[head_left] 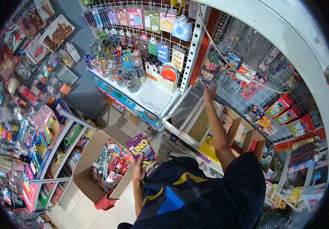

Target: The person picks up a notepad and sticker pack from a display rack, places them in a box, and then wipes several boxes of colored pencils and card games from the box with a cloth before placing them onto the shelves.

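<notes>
My left hand (138,171) is closed around a purple UNO card game pack (140,148), its front turned up toward me. The pack is held beside the open cardboard box, close to my dark shirt. My right arm stretches forward over the display case, and my right hand (210,92) is raised with fingers apart near the wire rack. Just beyond its fingertips hangs another purple UNO pack (206,74). A colourful puzzle cube (211,63) sits above that pack.
A cardboard box (83,179) full of toys stands on the tiled floor at left. Behind it are packed shelves (63,143). A white counter (149,108) holds pens in cups and a white basket (167,84). Partitioned cardboard trays (244,126) lie under my right arm.
</notes>
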`<state>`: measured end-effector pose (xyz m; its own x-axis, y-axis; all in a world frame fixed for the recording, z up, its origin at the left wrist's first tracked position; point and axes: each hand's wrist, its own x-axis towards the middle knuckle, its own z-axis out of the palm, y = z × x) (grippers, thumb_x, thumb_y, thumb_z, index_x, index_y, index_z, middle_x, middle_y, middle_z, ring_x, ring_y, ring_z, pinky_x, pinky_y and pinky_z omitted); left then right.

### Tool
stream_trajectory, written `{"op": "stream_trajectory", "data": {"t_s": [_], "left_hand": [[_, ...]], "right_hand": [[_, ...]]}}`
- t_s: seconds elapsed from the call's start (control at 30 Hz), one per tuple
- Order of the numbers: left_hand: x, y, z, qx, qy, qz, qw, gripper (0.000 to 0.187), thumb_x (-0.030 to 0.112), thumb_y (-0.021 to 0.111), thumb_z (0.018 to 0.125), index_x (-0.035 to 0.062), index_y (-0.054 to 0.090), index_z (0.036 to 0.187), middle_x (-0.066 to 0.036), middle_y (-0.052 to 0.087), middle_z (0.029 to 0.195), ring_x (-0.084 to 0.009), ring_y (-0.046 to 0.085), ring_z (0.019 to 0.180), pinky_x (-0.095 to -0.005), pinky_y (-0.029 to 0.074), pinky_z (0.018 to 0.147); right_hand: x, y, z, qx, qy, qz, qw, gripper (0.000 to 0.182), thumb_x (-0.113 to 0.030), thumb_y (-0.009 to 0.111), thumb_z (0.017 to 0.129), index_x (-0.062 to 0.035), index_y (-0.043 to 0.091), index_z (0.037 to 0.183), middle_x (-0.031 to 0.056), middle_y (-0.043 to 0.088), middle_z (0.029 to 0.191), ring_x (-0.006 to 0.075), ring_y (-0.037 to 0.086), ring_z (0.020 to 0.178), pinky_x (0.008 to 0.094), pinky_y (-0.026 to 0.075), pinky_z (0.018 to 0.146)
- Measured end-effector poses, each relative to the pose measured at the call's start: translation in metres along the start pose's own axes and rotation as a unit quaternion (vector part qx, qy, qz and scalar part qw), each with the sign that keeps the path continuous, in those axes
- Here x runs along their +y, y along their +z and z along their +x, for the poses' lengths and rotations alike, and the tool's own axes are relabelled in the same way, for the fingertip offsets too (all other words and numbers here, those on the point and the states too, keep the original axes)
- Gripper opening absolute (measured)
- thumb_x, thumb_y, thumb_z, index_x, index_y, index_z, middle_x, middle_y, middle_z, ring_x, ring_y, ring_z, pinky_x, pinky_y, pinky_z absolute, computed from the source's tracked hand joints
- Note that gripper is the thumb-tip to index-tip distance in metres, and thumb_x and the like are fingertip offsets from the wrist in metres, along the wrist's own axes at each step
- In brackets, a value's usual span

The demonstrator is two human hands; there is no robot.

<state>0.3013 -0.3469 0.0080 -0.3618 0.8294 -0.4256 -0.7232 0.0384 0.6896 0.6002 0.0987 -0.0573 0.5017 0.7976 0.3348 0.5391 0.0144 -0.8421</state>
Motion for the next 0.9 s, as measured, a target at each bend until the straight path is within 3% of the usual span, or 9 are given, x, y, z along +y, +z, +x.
{"op": "stream_trajectory", "data": {"t_s": [0.13,0.23,0.3,0.37,0.5,0.57,0.73,0.83,0.9], "left_hand": [[0.0,0.032,0.027,-0.05,-0.013,0.026,0.998,0.053,0.006,0.058,0.09,0.0061,0.035,0.137,-0.009,0.054,0.121,-0.0195,0.056,0.107,-0.0328,0.048,0.088],[0.002,0.08,0.047,-0.089,-0.043,0.102,0.99,0.05,0.006,0.058,0.089,0.0052,0.038,0.134,-0.009,0.055,0.12,-0.0189,0.057,0.105,-0.0328,0.048,0.087],[-0.005,0.105,0.058,-0.18,0.027,0.151,0.972,0.048,0.011,0.06,0.089,0.0054,0.04,0.132,-0.009,0.056,0.116,-0.0176,0.056,0.103,-0.0316,0.048,0.085],[0.0,0.132,0.058,-0.231,-0.017,0.167,0.959,0.044,0.013,0.059,0.09,0.0061,0.041,0.13,-0.008,0.056,0.113,-0.0182,0.055,0.104,-0.0316,0.047,0.086],[-0.025,0.127,0.083,-0.259,0.043,0.296,0.918,0.063,0.018,0.067,0.087,0.009,0.028,0.135,-0.009,0.044,0.119,-0.0189,0.053,0.102,-0.0329,0.049,0.077],[-0.026,0.114,0.079,-0.218,0.158,0.384,0.883,0.057,0.017,0.067,0.087,0.0088,0.032,0.132,-0.01,0.045,0.115,-0.0189,0.053,0.103,-0.0326,0.049,0.077],[-0.016,0.044,0.072,-0.118,0.167,0.364,0.909,0.049,0.019,0.068,0.086,0.0079,0.038,0.125,-0.013,0.047,0.117,-0.0198,0.056,0.099,-0.0326,0.049,0.076],[0.01,0.028,0.04,0.001,0.047,0.331,0.942,0.05,0.024,0.068,0.086,0.0063,0.04,0.123,-0.014,0.05,0.115,-0.0205,0.055,0.099,-0.0324,0.048,0.078],[0.004,-0.011,0.038,0.037,0.109,0.362,0.925,0.049,0.026,0.068,0.086,0.0048,0.042,0.122,-0.014,0.052,0.113,-0.0209,0.055,0.098,-0.0325,0.047,0.08]], "right_hand": [[-0.095,-0.084,-0.132,-0.343,0.046,0.273,0.898,0.059,-0.032,0.063,0.088,-0.0065,0.036,0.133,0.0115,0.052,0.114,0.0198,0.054,0.103,0.0327,0.047,0.089],[-0.147,-0.147,-0.197,-0.554,-0.042,0.325,0.766,0.082,-0.015,0.065,0.087,-0.0099,0.007,0.146,0.0158,0.049,0.122,0.0216,0.052,0.11,0.0344,0.046,0.09],[-0.164,-0.164,-0.212,-0.566,-0.002,0.355,0.744,0.079,-0.016,0.062,0.09,-0.0088,0.007,0.146,0.0175,0.047,0.125,0.022,0.052,0.112,0.035,0.045,0.091],[-0.147,-0.16,-0.22,-0.469,-0.072,0.288,0.832,0.074,-0.015,0.06,0.091,-0.0079,0.01,0.145,0.0184,0.048,0.123,0.0213,0.053,0.109,0.035,0.046,0.091],[-0.129,-0.165,-0.193,-0.433,-0.072,0.243,0.865,0.061,-0.025,0.059,0.091,-0.0058,0.028,0.14,0.0179,0.045,0.128,0.0258,0.051,0.113,0.0348,0.044,0.093],[-0.126,-0.16,-0.173,-0.353,-0.101,0.228,0.902,0.06,-0.024,0.06,0.091,-0.0055,0.03,0.139,0.0154,0.046,0.129,0.0228,0.051,0.113,0.0349,0.045,0.092],[-0.113,-0.118,-0.1,-0.252,-0.163,0.251,0.92,0.062,-0.009,0.062,0.088,-0.0084,0.029,0.141,0.0133,0.059,0.111,0.017,0.059,0.096,0.0292,0.05,0.081],[-0.112,-0.096,-0.076,-0.202,-0.149,0.266,0.931,0.061,-0.013,0.064,0.088,-0.0085,0.031,0.14,0.0119,0.061,0.106,0.0142,0.059,0.093,0.0254,0.048,0.074],[-0.116,-0.092,-0.073,-0.193,-0.131,0.243,0.941,0.061,-0.016,0.064,0.089,-0.009,0.031,0.14,0.0105,0.061,0.106,0.0132,0.058,0.093,0.0238,0.047,0.073]]}}
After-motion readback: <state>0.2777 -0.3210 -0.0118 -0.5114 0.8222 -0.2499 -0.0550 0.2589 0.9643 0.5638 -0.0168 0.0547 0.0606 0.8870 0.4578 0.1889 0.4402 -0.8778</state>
